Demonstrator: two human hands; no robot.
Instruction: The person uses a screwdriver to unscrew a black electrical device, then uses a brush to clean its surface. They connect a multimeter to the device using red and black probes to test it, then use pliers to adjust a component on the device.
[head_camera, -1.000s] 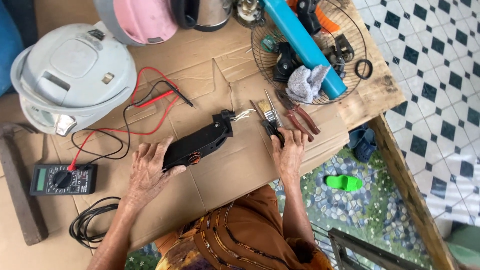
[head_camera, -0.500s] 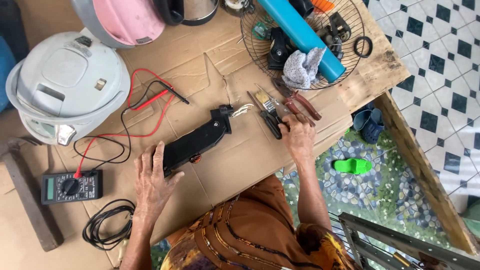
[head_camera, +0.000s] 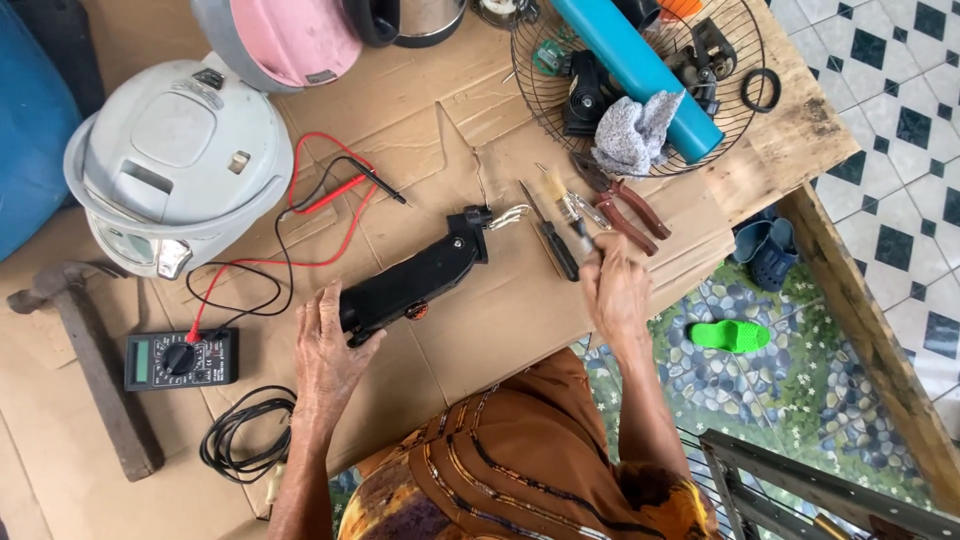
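A long black handheld device (head_camera: 415, 280) with a metal tip lies slanted on the cardboard-covered table (head_camera: 500, 330). My left hand (head_camera: 330, 350) grips its near end, fingers laid over it. My right hand (head_camera: 615, 290) is to the right, its fingertips pinched on the shaft of a screwdriver with a pale handle (head_camera: 560, 195). A black-handled screwdriver (head_camera: 550, 240) lies just left of it and red-handled pliers (head_camera: 630, 205) just right. Red and black probe leads (head_camera: 330, 200) run to a multimeter (head_camera: 180, 360) on the left.
A white cooker (head_camera: 175, 160) and a pink-lidded pot (head_camera: 290, 35) stand at the back left. A wire fan guard (head_camera: 740, 120) holds a blue tube (head_camera: 640, 70), a rag and small parts. A hammer (head_camera: 90, 350) and a coiled black cable (head_camera: 240, 435) lie at the left.
My right hand has moved left from the pliers onto the pale-handled screwdriver and closed on it. My left hand has stayed on the black device.
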